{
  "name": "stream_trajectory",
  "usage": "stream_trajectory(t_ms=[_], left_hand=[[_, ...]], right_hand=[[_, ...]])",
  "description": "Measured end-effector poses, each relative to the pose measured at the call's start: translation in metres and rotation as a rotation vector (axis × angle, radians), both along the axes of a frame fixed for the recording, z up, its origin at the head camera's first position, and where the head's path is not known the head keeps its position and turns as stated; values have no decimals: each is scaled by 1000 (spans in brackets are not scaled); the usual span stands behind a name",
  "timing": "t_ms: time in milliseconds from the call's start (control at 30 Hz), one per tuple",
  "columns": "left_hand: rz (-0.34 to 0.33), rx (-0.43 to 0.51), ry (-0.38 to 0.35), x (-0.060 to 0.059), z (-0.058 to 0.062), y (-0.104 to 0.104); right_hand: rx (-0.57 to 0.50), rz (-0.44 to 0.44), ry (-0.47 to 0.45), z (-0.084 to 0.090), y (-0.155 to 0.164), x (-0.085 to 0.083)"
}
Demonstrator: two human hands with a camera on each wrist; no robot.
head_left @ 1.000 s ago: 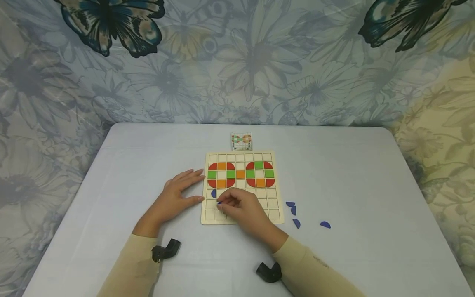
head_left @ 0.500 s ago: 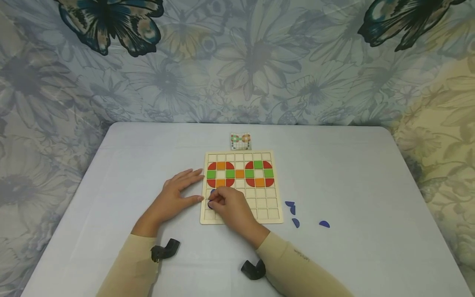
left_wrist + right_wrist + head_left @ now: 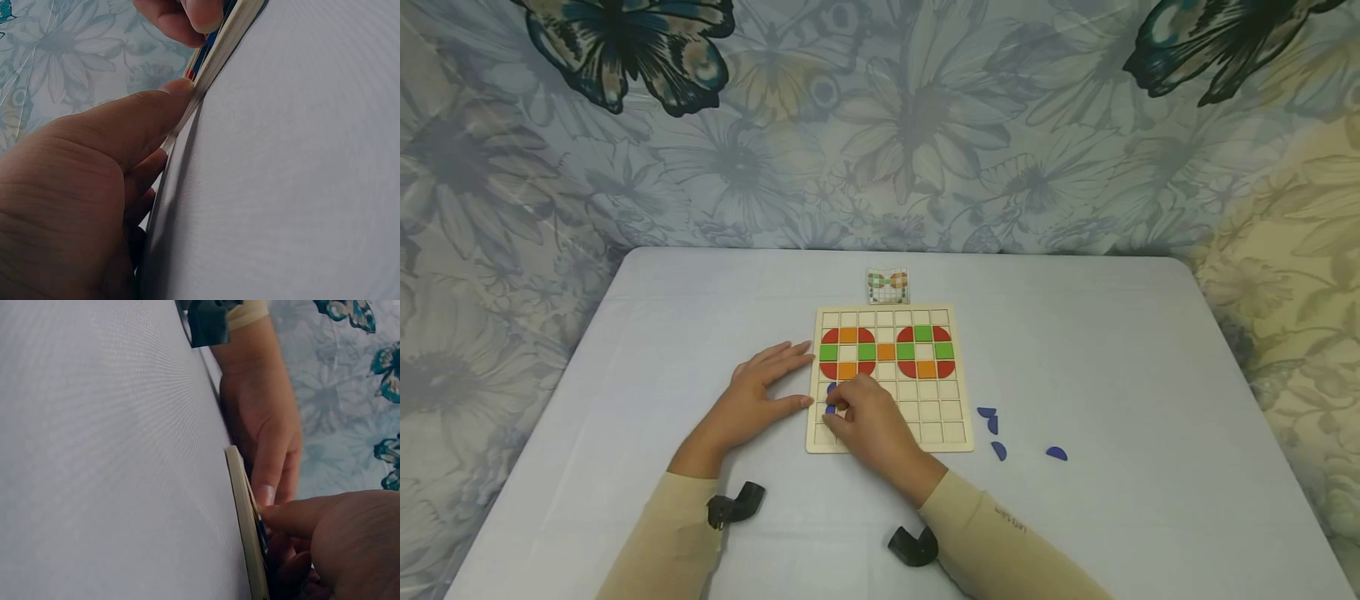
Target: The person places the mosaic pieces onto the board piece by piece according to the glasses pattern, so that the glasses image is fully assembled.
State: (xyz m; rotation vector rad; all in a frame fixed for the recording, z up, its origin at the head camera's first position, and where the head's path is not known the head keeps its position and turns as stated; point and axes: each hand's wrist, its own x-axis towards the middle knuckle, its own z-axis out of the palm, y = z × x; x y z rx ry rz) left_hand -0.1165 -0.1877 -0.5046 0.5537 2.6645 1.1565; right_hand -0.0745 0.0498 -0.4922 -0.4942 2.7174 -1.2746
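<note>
A square wooden grid board (image 3: pixel 930 411) lies on the table, with red, green and orange pieces forming two ring patterns in its upper rows. My left hand (image 3: pixel 748 408) rests at the board's left side, fingers extended, thumb and fingertips touching its edge. Over the lower left cells, my right hand (image 3: pixel 880 425) holds a blue half-circle piece (image 3: pixel 831 409) between thumb and forefinger, down at the board. Directly above it sits another blue half-circle (image 3: pixel 831 388), partly covered by the fingers. In the right wrist view, the right thumb (image 3: pixel 294 515) is low against the board's surface.
Several loose blue half-circles, among them one piece (image 3: pixel 1057 453) farther out, lie right of the board. A small pattern card (image 3: pixel 887 286) lies just behind it. The white table (image 3: pixel 1112 350) meets a floral cloth backdrop (image 3: pixel 917 125) at the back.
My right hand has moved left across the board with the blue half-circle, which now shows in the cell below the other blue one. My left hand has stayed still.
</note>
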Motion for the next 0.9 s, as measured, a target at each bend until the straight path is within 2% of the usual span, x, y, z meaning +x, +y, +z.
stream_trajectory(t_ms=[267,433,633,900], left_hand=[[4,3,13,-1,-2,0],[9,1,0,0,-2,-1],[0,3,3,-1,-3,-1],[3,3,16,-1,-4,0]], right_hand=[[57,3,57,2,-3,2],[11,7,35,2,0,2],[-181,22,-45,1,8,1],[-521,76,-258,5,23,-1]])
